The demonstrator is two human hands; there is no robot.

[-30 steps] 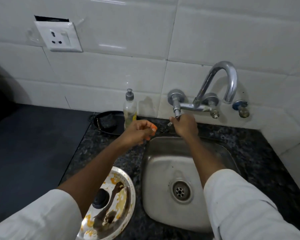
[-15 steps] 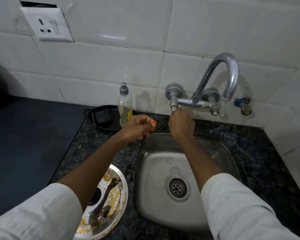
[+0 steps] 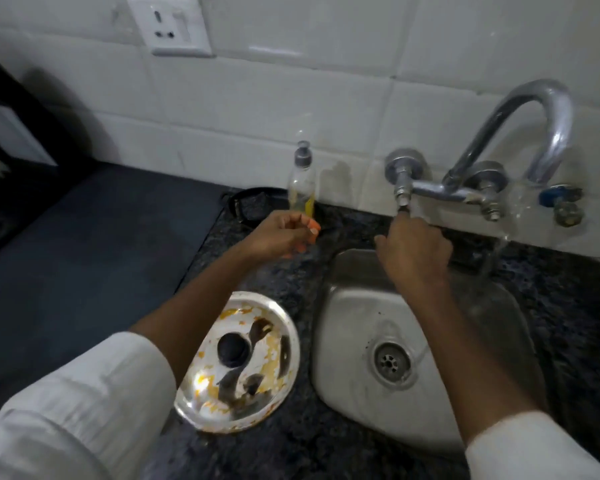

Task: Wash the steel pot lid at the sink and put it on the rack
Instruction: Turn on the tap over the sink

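Note:
The steel pot lid [image 3: 243, 407] lies on the dark granite counter left of the sink, black knob up, smeared with yellow and brown food. My left hand [image 3: 278, 237] hovers above the counter behind the lid, loosely closed around a small orange object [image 3: 310, 230]. My right hand [image 3: 413, 251] reaches up to the tap's left valve handle [image 3: 402, 207] and grips it from below. Water runs from the curved spout [image 3: 548, 133] into the steel sink [image 3: 354, 306]. No rack is in view.
A clear dish-soap bottle [image 3: 302, 181] stands against the tiled wall behind my left hand. A black dish [image 3: 253, 206] holding a scrubber sits beside it. A dark stovetop surface [image 3: 94, 258] fills the left. A blue valve [image 3: 561, 199] sits right of the tap.
The view has swung left and down, showing the whole lid. Water now flows from the spout. My right hand stays on the valve handle, my left hand has barely moved.

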